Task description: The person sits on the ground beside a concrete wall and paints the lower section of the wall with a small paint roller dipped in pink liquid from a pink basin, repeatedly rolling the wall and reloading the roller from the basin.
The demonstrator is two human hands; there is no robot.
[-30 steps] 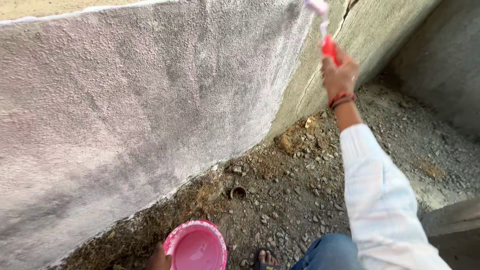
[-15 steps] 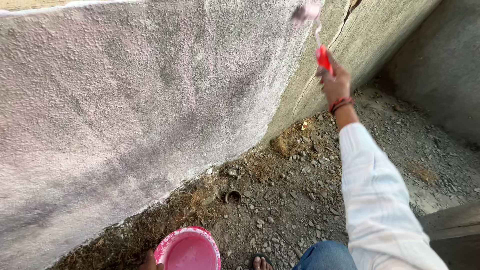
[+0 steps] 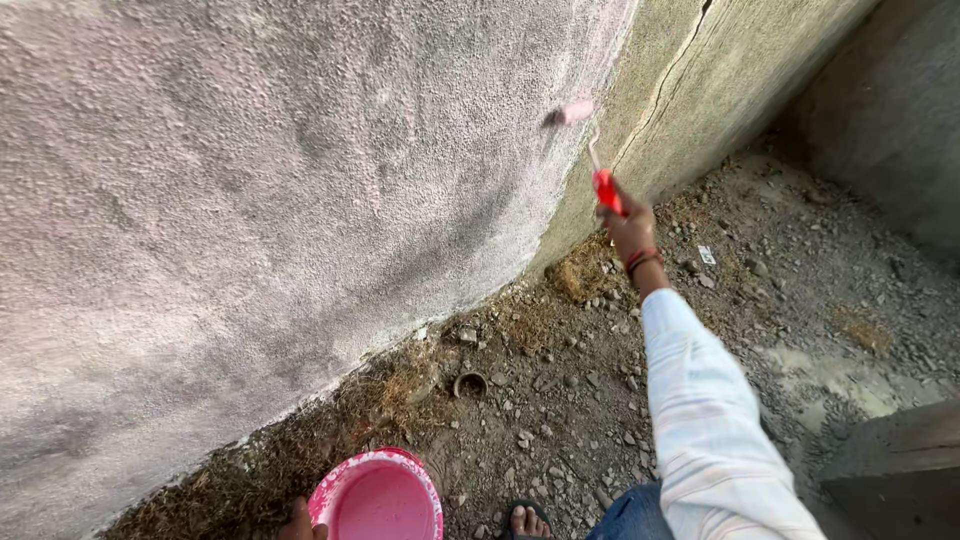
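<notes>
Rough wall [image 3: 250, 200] fills left, faint pink wash on it. Left hand [image 3: 300, 522] at bottom edge against pink paint bucket [image 3: 378, 497]; only fingertips show, seemingly gripping rim. Small paint roller [image 3: 572, 112] touches wall near corner crack. Right hand [image 3: 630, 228] closed round red roller handle [image 3: 607, 190]. Gravel ground [image 3: 800, 300] right.

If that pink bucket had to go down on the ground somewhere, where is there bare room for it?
Barest is the pale flat patch right of the sleeve, before the dark slab. Open gravel also lies beyond the right hand. The strip along the wall foot is crowded: dry grass, stones, a small ring near the bucket.
</notes>
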